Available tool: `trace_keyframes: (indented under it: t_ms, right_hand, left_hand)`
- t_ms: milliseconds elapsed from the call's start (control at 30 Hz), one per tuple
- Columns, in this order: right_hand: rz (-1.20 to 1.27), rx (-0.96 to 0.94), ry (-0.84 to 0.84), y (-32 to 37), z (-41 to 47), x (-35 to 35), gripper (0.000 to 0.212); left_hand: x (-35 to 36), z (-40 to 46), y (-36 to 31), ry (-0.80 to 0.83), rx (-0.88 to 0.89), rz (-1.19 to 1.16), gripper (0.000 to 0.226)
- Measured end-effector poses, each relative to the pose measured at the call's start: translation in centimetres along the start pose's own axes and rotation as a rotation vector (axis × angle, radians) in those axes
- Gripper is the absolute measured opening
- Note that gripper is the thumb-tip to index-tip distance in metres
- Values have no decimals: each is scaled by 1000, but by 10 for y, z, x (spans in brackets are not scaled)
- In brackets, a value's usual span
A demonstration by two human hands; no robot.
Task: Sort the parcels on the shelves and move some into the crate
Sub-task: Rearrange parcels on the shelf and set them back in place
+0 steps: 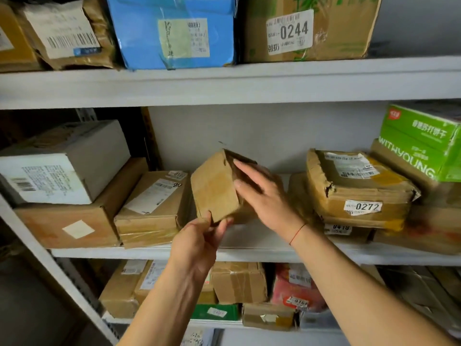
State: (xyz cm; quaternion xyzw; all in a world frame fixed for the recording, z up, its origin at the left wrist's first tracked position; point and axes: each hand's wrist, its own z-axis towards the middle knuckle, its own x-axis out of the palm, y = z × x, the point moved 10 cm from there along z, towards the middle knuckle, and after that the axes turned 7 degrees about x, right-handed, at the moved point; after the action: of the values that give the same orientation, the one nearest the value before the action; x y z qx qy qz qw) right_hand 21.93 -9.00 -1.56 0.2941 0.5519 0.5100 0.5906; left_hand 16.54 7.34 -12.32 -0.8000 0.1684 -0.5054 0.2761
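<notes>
You have the small brown parcel (216, 187) tilted up above the middle shelf (262, 254), between the taped box marked 08 (153, 206) and the torn stack labelled 0272 (359, 188). Your left hand (199, 242) pinches its lower corner between thumb and fingertips. Your right hand (262, 193) lies with straight fingers against its far side, steadying it rather than gripping.

That corner pinch is probably the weak point: the parcel could swing or slip from it. Bring your right fingers around the far edge so both hands carry it, then turn it until a label faces you, since no label shows on the face toward you. Read it before deciding where it goes. No crate is in view, so keep the parcel close to your body as you turn away, and clear the 0272 stack, whose torn edge could snag.
</notes>
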Motion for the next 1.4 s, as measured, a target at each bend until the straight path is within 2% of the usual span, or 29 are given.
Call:
trace_keyframes:
  t_ms: [67, 133, 200, 267, 333, 400, 500, 567, 600, 700, 767, 833, 900, 1000, 1067, 1133, 1300, 1400]
  right_hand:
    - [193, 56, 41, -4, 10, 2, 56]
    - [277, 109, -14, -19, 12, 1, 62]
    - [221, 146, -93, -32, 11, -3, 71]
    - [27, 246, -161, -39, 7, -11, 95]
    - [81, 367, -93, -44, 5, -3, 102]
    - [228, 393, -41, -47, 7, 5, 87]
    - [280, 361, -136, -50, 5, -3, 50]
    - [330, 331, -193, -50, -2, -9, 29]
    - [353, 319, -207, -52, -7, -11, 28]
    - [413, 213, -235, -46, -19, -17, 39]
    - [388, 128, -265, -41, -22, -23, 35]
    - [285, 82, -223, -35, -19, -24, 31]
    - [96, 44, -153, -34, -14, -23, 35]
    - [-302, 66, -221, -44, -10, -33, 42]
    - [-193, 126, -151, -55, -12, -26, 42]
    - [78, 174, -71, -61, -19, -11, 42]
    - [343, 189, -123, -65, -12, -12, 39]
    - [476, 167, -157, -58, -12, -14, 33]
  left_hand:
    - [0, 4, -5, -30, -73, -32, 31]
    - [0, 3, -10, -18, -104, 31, 32]
    - [-1, 2, -13, -8, -107, 123, 28]
    - [-4, -1, -20, 6, -79, 278, 22]
    - [-12, 1, -30, 4, 11, 508, 21]
    - [-15, 2, -38, 16, 135, 726, 22]
    - [-5, -5, -47, 55, 327, 900, 25]
    - [5, -13, -45, 109, 368, 764, 29]
    - [12, -16, -43, 156, 378, 690, 30]
    - [32, -22, -48, 270, 474, 572, 32]
    - [41, -17, -53, 320, 516, 523, 42]
    - [42, -2, -51, 289, 455, 485, 47]
    - [37, 9, -47, 208, 371, 483, 45]
    - [36, 18, -49, 127, 353, 515, 34]
    - [41, 18, -50, 132, 371, 583, 30]
    - [46, 17, -48, 159, 387, 669, 30]
    - [57, 11, -28, 355, 302, 724, 56]
    - [65, 7, -32, 449, 369, 731, 58]
